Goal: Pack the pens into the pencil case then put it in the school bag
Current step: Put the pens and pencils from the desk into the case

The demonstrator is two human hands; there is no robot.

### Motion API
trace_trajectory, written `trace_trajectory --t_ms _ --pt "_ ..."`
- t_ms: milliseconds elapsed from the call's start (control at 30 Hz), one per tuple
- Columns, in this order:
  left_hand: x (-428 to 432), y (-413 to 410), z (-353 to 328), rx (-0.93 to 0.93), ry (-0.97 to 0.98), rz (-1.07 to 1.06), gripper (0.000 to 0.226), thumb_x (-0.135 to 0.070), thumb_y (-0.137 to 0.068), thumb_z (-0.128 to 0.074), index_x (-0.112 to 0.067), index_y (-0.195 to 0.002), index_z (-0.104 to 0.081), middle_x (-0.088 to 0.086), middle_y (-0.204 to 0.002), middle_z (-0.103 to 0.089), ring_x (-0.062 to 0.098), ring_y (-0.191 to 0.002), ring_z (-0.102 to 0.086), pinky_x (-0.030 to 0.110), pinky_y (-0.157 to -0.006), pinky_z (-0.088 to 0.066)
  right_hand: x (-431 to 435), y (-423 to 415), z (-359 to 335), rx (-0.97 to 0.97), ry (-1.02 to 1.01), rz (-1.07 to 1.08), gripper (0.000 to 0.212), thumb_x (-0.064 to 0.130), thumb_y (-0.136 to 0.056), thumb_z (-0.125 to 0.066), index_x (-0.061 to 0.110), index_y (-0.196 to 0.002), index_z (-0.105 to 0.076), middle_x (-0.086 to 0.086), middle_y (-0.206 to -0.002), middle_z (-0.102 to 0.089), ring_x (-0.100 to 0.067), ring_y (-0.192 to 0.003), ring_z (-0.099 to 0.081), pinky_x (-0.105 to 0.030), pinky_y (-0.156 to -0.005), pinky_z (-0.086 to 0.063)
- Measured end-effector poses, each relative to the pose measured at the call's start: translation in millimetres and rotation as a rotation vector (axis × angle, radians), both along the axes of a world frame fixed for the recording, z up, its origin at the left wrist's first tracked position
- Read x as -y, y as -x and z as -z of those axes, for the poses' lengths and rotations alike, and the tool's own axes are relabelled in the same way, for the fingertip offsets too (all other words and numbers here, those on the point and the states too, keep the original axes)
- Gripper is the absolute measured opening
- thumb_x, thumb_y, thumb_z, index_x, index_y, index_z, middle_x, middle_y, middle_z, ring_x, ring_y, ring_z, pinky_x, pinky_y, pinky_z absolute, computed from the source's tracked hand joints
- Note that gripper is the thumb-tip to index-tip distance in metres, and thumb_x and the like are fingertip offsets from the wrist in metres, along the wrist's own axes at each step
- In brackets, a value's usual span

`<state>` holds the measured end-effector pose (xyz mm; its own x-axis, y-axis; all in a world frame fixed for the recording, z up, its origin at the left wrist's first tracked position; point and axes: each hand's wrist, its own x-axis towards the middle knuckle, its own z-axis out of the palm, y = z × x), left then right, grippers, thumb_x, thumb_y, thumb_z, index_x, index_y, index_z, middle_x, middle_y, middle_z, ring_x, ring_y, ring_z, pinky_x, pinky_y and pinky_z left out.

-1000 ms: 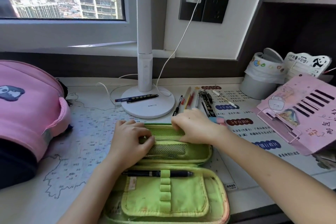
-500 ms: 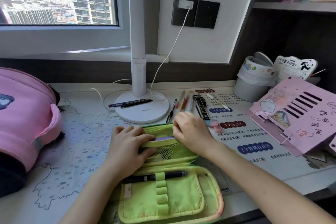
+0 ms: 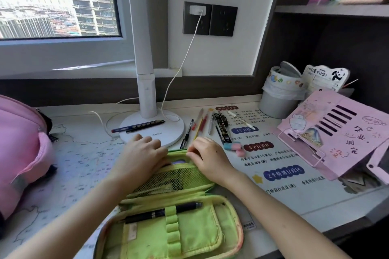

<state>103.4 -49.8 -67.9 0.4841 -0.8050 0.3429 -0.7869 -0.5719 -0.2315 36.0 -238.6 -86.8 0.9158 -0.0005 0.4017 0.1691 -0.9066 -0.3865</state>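
A green pencil case [image 3: 189, 229] lies unzipped on the desk in front of me. A black pen [image 3: 162, 212] sits under the elastic loops of its near half. My left hand [image 3: 141, 157] presses on the left end of the mesh pocket. My right hand [image 3: 208, 155] pinches the pocket's top edge, where something purple shows inside. Several loose pens [image 3: 206, 126] lie just beyond the case. Two more pens [image 3: 136, 127] rest on the lamp base. The pink school bag [image 3: 21, 153] stands at the far left.
A white desk lamp [image 3: 147, 90] with its cable rises behind the case. A pink and blue eraser [image 3: 232, 147] lies right of my right hand. A small bin [image 3: 277, 99] and a pink book stand [image 3: 336, 132] fill the right side.
My right hand has slid left along the pocket's top edge, and the pocket mouth now gapes with a purple item showing. The camera view has tilted up and shifted.
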Motion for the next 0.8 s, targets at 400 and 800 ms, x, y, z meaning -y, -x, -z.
trace_trajectory --t_ms 400,800 --pt "29.3 -20.7 -18.9 -0.399 -0.100 -0.136 0.015 -0.020 -0.083 -0.054 -0.014 -0.086 -0.068 -0.003 -0.074 -0.056 0.018 -0.071 -0.051 0.022 -0.057 -0.041 75.3 -40.6 -16.9 -0.253 0.147 0.675 0.015 0.022 -0.087 -0.062 0.008 -0.082 -0.057 -0.010 -0.094 -0.061 -0.028 -0.092 -0.056 -0.033 -0.071 -0.047" --pt "20.1 -43.2 -28.3 -0.894 0.002 -0.165 0.010 -0.020 -0.082 -0.066 -0.014 -0.087 -0.071 -0.015 -0.067 -0.058 0.009 -0.067 -0.053 0.023 -0.068 -0.044 76.2 -11.9 -38.7 -0.060 -0.264 0.579 0.018 0.012 -0.093 -0.049 0.009 -0.092 -0.067 -0.007 -0.067 -0.062 -0.015 -0.042 -0.058 -0.015 -0.029 -0.040"
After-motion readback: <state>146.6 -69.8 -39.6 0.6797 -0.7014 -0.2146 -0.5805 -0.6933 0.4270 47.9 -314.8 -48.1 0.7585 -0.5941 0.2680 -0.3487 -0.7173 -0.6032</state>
